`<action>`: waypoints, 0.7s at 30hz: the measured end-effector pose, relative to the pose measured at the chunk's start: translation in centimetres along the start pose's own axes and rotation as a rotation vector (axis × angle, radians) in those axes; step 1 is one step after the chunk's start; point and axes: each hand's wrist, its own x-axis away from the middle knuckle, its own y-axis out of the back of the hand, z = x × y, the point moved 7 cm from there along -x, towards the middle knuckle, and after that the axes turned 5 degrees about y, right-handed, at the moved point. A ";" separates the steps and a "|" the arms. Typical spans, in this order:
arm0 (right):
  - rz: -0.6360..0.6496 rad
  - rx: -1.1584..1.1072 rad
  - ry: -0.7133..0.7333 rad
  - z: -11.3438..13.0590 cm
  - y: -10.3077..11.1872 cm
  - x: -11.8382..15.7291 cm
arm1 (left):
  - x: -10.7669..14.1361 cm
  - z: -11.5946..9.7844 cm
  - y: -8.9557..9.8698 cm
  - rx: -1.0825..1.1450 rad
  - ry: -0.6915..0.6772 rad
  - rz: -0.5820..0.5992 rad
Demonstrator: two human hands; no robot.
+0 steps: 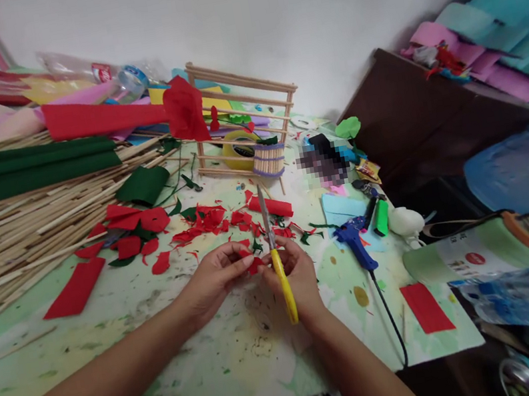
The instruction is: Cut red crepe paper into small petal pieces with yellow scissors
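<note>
My left hand point(222, 278) pinches a small red paper piece point(254, 266), thumb against curled fingers. Close beside it, my right hand point(299, 277) holds yellow-handled scissors point(286, 292), blades pointing away from me; the blades look closed. My right fingertips also meet the red piece, though the scissors partly hide them. Just beyond both hands lie red scraps point(210, 220), with bits of green among them, and a rolled red strip point(270, 206). Cut red petal shapes point(161, 262) rest to the left.
Thin wooden sticks point(22, 238) cover the left side under green paper point(27, 171). A stick frame point(240, 84) stands at the back. At right are a blue glue gun point(356, 243) with its cord, a green bottle point(456, 254) and a red sheet point(428, 308) near the edge.
</note>
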 end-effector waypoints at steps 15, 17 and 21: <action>-0.010 0.080 0.080 0.9 0.7 -0.4 | 0.2 0.8 -0.1 -0.228 0.075 0.059; 0.003 0.078 0.093 1.0 0.6 -0.3 | 0.1 0.8 0.2 -0.192 0.086 0.010; -0.038 0.108 0.149 1.0 1.2 -0.3 | -0.1 0.2 0.8 0.005 0.035 -0.082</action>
